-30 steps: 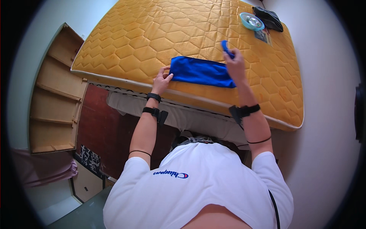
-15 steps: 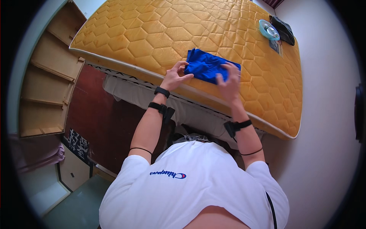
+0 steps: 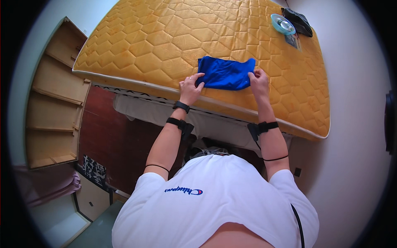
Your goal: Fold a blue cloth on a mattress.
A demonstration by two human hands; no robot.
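A folded piece of blue cloth [image 3: 225, 74], perhaps a garment, lies near the front edge of the yellow quilted mattress [image 3: 153, 45]. My right hand [image 3: 259, 82] pinches its right edge between thumb and fingers, and the far right corner rises a little. At the cloth's left edge is my left hand [image 3: 190, 89], its thumb and forefinger apart and touching the fabric or just beside it. Creases run across the cloth. Its underside is hidden.
Toward the far right of the mattress sit a light-blue bowl [image 3: 283, 25], a dark bag [image 3: 298, 21] and a small printed card [image 3: 292, 41]. A wooden shelf frame [image 3: 53, 105] stands at the left. A white wall [image 3: 355, 103] borders the right side.
My right hand has moved from over the cloth to its right edge and taken hold there. The cloth lies flatter and straighter. My left hand stays by the left edge.
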